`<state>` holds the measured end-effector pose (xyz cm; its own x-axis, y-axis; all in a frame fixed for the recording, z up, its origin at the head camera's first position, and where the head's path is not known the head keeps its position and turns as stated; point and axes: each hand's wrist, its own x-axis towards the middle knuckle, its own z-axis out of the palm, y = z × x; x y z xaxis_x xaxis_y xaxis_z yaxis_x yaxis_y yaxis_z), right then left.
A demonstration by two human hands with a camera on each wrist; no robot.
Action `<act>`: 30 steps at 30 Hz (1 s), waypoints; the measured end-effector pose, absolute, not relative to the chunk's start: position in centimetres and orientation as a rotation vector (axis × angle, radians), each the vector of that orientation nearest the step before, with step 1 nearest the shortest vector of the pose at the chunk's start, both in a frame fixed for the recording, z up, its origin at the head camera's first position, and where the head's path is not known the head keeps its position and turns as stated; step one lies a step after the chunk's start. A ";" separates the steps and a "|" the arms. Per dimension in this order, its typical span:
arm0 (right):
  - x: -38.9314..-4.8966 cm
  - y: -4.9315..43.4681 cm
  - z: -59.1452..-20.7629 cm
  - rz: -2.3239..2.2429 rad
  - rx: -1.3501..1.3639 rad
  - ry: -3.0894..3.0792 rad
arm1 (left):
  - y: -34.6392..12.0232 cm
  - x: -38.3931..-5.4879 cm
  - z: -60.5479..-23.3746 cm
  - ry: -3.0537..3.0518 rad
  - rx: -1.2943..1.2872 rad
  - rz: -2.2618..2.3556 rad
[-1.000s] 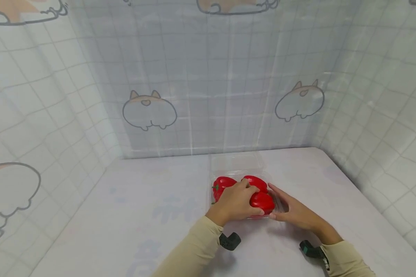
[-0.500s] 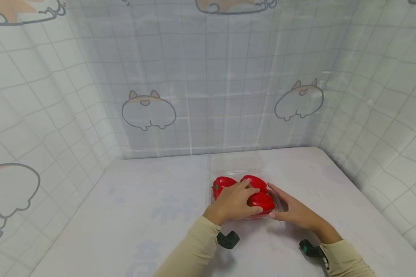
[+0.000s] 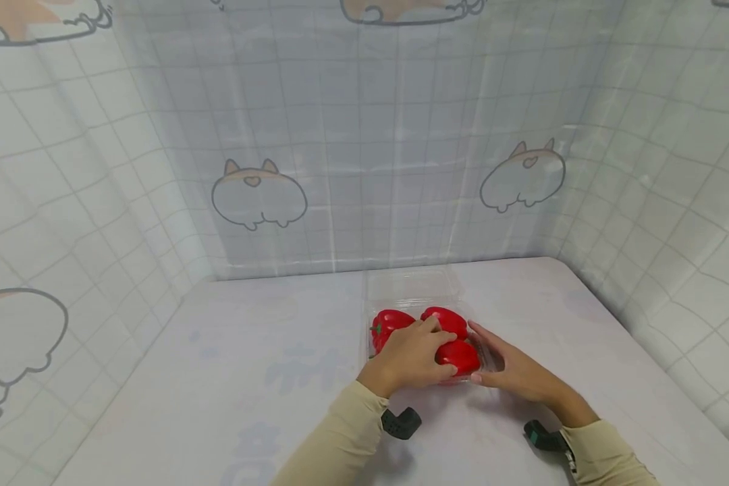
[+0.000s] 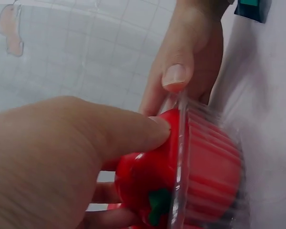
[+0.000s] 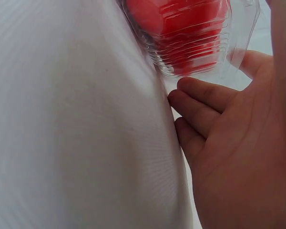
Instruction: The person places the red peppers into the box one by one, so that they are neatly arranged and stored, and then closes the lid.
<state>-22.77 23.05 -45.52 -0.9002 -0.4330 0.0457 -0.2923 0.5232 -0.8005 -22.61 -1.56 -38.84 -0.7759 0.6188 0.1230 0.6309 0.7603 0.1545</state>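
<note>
My left hand (image 3: 410,354) lies over several red bell peppers inside a clear plastic clamshell container (image 3: 369,341). Its fingers and thumb curl round the near-right bell pepper (image 3: 460,358); in the left wrist view the thumb presses that pepper's (image 4: 148,176) side above the rim, with a green stem showing. Two other bell peppers, one far left (image 3: 390,322) and one far right (image 3: 446,320), show past the hand. My right hand (image 3: 522,374) steadies the container's right end, thumb at the near corner and forefinger along the rim. Its other fingers (image 5: 200,114) rest loosely near the tabletop.
The container's clear lid (image 3: 412,283) lies folded back toward the rear wall. A white cloth covers the table (image 3: 267,405). Grid-patterned curtains (image 3: 395,135) with cartoon animals enclose the back and sides. A dark wrist device (image 3: 401,423) hangs at each sleeve.
Both hands stay nearly in place. The near-right bell pepper shifts very slightly under the left hand's fingers.
</note>
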 end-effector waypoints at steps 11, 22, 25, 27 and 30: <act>-22.8 23.0 -45.6 -1.319 -0.612 2.603 | -3.1 -23.4 -38.4 -2.989 -1.015 -0.594; -23.3 22.8 -45.7 -1.346 -0.585 2.561 | -5.7 -24.9 -38.5 -2.818 -0.987 -0.978; -23.2 22.8 -45.9 -1.346 -0.580 2.550 | -6.6 -25.4 -38.5 -2.777 -0.948 -1.105; -23.2 22.8 -45.9 -1.342 -0.583 2.551 | -7.4 -25.8 -38.4 -2.757 -0.905 -1.178; -23.2 22.9 -45.6 -1.339 -0.587 2.564 | -8.6 -26.6 -38.2 -2.737 -0.832 -1.254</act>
